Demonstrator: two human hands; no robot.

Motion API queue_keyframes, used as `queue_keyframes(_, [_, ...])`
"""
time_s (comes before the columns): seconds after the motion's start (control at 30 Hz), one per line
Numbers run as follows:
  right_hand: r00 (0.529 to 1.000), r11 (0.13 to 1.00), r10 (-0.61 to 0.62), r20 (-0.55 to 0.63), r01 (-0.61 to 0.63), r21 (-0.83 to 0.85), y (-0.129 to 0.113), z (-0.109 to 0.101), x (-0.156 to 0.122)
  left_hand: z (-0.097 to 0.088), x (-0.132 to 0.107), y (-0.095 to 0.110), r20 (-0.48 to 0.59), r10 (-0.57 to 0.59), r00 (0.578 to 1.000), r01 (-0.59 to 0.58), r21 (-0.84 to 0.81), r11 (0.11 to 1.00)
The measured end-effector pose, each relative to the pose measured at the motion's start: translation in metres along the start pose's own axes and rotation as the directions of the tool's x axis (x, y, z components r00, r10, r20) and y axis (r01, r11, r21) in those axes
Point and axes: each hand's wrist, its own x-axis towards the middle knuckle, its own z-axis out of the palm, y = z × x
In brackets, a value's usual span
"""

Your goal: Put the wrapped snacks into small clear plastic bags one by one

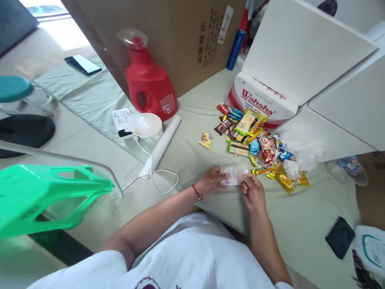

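Between my two hands is a small clear plastic bag (233, 176), slightly blurred and pulled out flat above the cloth. My left hand (212, 181), with a red string bracelet on the wrist, grips its left end. At its right end, the thumb and fingers of my right hand (252, 188) pinch the edge. Just beyond my hands lies a heap of wrapped snacks (245, 138) in yellow, brown, blue and red packets. One small yellow snack packet (206, 140) sits apart, left of the heap. Crumpled clear plastic (300, 150) rests at the heap's right side.
A Wahaha carton (261, 98) stands behind the snacks. On the left are a red detergent bottle (152, 80), a white bowl (148, 125), a white roll (161, 146), a cable and a green plastic stool (54, 196). A black pouch (340, 237) lies at right.
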Motion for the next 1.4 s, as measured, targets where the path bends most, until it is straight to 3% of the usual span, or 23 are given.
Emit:
queue_keyframes(0.1, [0.991,0.993,-0.094,-0.094,0.086,-0.086,0.003,-0.009,0.002,-0.015,0.004,0.003,-0.096,0.16,0.982,-0.143,0.166,0.976])
queue_keyframes(0.23, [0.96,0.955,-0.209,-0.188,0.159,-0.252,0.0,-0.015,-0.004,-0.024,-0.002,0.004,-0.13,0.425,0.896,-0.326,0.457,0.828])
queue_keyframes(0.3, [0.972,0.963,-0.159,-0.175,0.115,-0.242,-0.002,-0.008,-0.011,-0.023,-0.008,0.003,-0.062,0.553,0.831,-0.399,0.626,0.67])
queue_keyframes(0.37, [0.999,0.986,-0.002,-0.051,-0.006,-0.164,-0.005,0.005,-0.016,-0.021,-0.014,-0.001,0.071,0.618,0.783,-0.46,0.735,0.499])
queue_keyframes(0.43, [0.994,0.989,0.091,0.062,-0.083,-0.119,-0.005,0.018,-0.016,-0.02,-0.019,-0.005,0.194,0.615,0.765,-0.504,0.774,0.383])
queue_keyframes(0.53, [0.997,0.991,0.024,0.072,-0.014,-0.134,-0.003,0.032,-0.01,-0.022,-0.026,-0.009,0.323,0.555,0.766,-0.549,0.778,0.305])
queue_keyframes(0.63, [0.995,0.967,-0.061,0.081,0.079,-0.243,0.004,0.036,-0.004,-0.02,-0.03,-0.012,0.234,0.57,0.788,-0.493,0.794,0.355])
queue_keyframes(0.77, [0.965,0.888,-0.075,0.251,0.179,-0.424,0.009,0.037,-0.007,-0.011,-0.024,-0.011,0.064,0.624,0.779,-0.397,0.821,0.412])
queue_keyframes(0.83, [0.953,0.872,-0.076,0.292,0.205,-0.444,0.007,0.034,-0.01,-0.009,-0.017,-0.009,-0.004,0.594,0.804,-0.373,0.775,0.51])
queue_keyframes(0.93, [0.978,0.921,-0.075,0.193,0.142,-0.363,-0.003,0.017,-0.011,-0.012,-0.007,-0.002,-0.144,0.552,0.822,-0.355,0.627,0.694])
queue_keyframes(1.1, [1.0,0.974,0.025,0.011,-0.022,-0.223,-0.011,-0.035,-0.008,-0.026,0.006,0.005,-0.271,0.418,0.867,-0.267,0.454,0.85])
queue_keyframes(1.17, [0.996,0.969,-0.013,-0.091,-0.01,-0.247,-0.008,-0.049,-0.007,-0.028,0.007,0.005,-0.312,0.404,0.86,-0.23,0.469,0.852])
queue_keyframes(1.27, [0.987,0.975,-0.084,-0.14,0.053,-0.217,-0.006,-0.054,-0.008,-0.023,0.001,0.003,-0.282,0.512,0.812,-0.274,0.59,0.759])
queue_keyframes(1.33, [0.993,0.99,-0.067,-0.102,0.054,-0.127,-0.009,-0.047,-0.01,-0.013,-0.008,0.0,-0.131,0.579,0.805,-0.357,0.673,0.648])
queue_keyframes(1.4, [0.998,0.999,-0.021,-0.056,0.019,-0.034,-0.014,-0.035,-0.012,0.0,-0.017,-0.005,0.106,0.583,0.805,-0.468,0.718,0.515])
